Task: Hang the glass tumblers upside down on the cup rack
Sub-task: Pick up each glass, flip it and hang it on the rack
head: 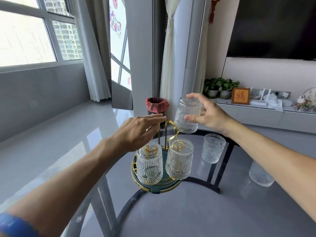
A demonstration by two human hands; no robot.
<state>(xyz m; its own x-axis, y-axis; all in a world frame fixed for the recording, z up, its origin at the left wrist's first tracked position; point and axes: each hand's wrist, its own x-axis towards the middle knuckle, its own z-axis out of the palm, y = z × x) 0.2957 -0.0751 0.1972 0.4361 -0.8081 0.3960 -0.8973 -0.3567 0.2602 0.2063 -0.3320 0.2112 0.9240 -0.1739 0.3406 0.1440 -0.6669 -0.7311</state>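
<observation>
I see the round glass worktop (196, 211) filling the lower frame, its dark frame bars showing through the top. Beyond it a grey floor runs to a window wall with curtains, a low shelf on the right carries potted plants (220, 87) and a framed picture (240, 96), and a bin with a red liner (157, 105) stands by the pillar, directly behind the rack.

On the worktop sits the cup rack (166, 132), a gold wire stand on a round green tray with a gold rim. My left hand (136, 134) reaches in over the rack's top loop, fingers extended and loosely spread, gripping nothing that I can make out; it covers part of the rack's left side. My right hand (207, 115) holds an inverted tumbler (187, 115) by its sides, thumb in front and fingers over the base, just right of the top loop and above the worktop.

I count five tumblers: one in my right hand, two hung upside down on the near pegs (149, 165) (179, 159), one upright on the worktop (213, 147) right of the rack, and one blurred at the right edge (260, 175), its orientation unclear.
</observation>
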